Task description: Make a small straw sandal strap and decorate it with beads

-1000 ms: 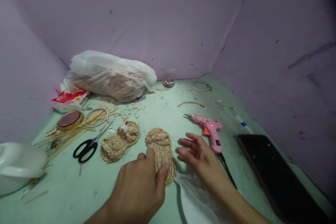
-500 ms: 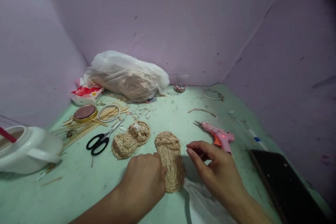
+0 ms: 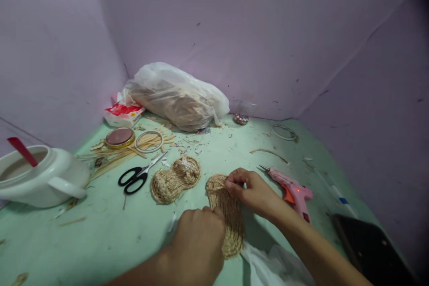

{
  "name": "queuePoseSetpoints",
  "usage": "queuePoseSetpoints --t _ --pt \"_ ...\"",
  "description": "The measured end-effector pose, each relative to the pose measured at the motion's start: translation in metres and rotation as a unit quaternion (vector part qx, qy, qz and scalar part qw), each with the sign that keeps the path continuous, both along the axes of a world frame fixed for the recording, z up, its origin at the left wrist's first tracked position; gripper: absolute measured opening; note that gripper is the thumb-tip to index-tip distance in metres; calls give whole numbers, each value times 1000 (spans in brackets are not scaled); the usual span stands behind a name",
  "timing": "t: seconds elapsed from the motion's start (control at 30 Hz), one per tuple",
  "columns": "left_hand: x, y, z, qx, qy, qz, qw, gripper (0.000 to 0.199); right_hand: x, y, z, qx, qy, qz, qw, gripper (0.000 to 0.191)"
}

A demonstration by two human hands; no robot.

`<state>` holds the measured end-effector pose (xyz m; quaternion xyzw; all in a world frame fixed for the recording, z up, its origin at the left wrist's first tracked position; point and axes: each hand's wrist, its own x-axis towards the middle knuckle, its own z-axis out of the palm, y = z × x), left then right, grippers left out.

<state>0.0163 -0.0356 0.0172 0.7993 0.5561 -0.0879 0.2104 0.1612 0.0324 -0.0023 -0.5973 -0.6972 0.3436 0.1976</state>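
A woven straw sole [image 3: 231, 223] with a band across its far end lies at the centre front of the table. My left hand [image 3: 202, 241] is closed at its left edge; the fingertips are partly hidden. At the band, my right hand [image 3: 251, 190] pinches with thumb and forefinger; whatever is between them is too small to make out. Left of it lies a second, similar woven piece [image 3: 174, 181] with white beads on its far end. Black-handled scissors [image 3: 136, 178] lie left of that. The pink glue gun [image 3: 291, 187] rests on its side at the right, its red light on.
At the left stands a white pot [image 3: 70, 172]. Behind are a stuffed plastic bag [image 3: 181, 98], a red-and-white pack [image 3: 124, 114], a round tin [image 3: 119, 137], straw strips and a beads dish [image 3: 241, 119]. Right front holds a black phone [image 3: 372, 246]; white plastic [image 3: 278, 266] lies in front.
My right hand has moved left and away from me onto the band of the woven sole. My left hand stays at its left edge. The whole view has shifted slightly.
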Motion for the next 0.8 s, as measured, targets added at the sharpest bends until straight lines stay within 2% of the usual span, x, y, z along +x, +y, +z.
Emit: queuePoseSetpoints --t 0.23,0.43,0.8 --pt "-1 0 -6 18 -7 -9 1000 42 -3 -2 -1 -23 20 26 999 17" --pt "0 -1 -5 4 -2 -6 1000 39 -8 -4 -3 -8 36 -5 999 12" --pt "1 1 0 -20 11 -2 1000 41 -10 -8 -3 13 56 -29 998 18"
